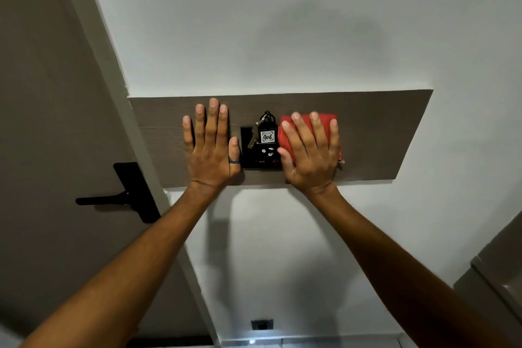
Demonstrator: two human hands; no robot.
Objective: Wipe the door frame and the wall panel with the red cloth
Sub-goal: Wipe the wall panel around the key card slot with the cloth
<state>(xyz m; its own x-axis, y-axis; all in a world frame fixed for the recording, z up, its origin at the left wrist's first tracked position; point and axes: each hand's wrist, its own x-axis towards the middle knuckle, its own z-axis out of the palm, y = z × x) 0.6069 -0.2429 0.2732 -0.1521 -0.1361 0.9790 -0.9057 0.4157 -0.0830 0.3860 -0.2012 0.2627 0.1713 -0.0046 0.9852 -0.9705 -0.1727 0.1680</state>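
One red cloth (324, 124), folded into a pad, lies flat against a brown wood-grain wall panel (381, 135), right of the panel's middle. The right hand (310, 155) presses on the cloth with palm flat and all fingers spread straight; it pins the cloth rather than gripping it. The cloth's top and right edges show beyond the fingers.

Just left of the cloth, at the panel's middle, sits one black switch plate (261, 155). One set of keys (264, 130) hangs in front of it, with a tag reading 406; how many keys are on it is hard to tell.

Left of the plate, the left hand (211, 150) lies flat on the bare panel, fingers straight and slightly spread, holding nothing. It wears one ring (234, 161) on the thumb.

The panel runs as a horizontal band across a white wall (282, 22). Its left end meets the door frame (118, 87), beyond which is one grey-brown door (42, 93) with one black handle (124, 198). Low on the wall, near the floor, is one small dark socket (262, 324).
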